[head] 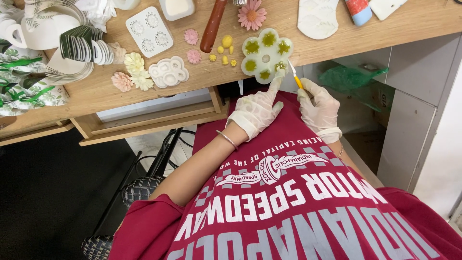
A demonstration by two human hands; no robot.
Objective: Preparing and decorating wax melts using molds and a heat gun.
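A pale flower-shaped silicone mould [266,54] with several green-filled cavities lies at the wooden table's [202,79] front edge. My left hand [257,108], in a white glove, points its index finger up against the mould's lower right cavity. In a white glove too, my right hand [320,110] grips a thin yellow-handled tool [295,76] whose white tip reaches that same cavity. A thin bangle sits on my left wrist.
Small yellow pieces [224,49], pink and cream clay flowers [192,45], two white moulds [149,31], a brown roller [213,24], a large pink daisy [251,14] and stacked white rings [89,45] cover the table. An open drawer [154,120] hangs below. A green bag [353,77] sits at right.
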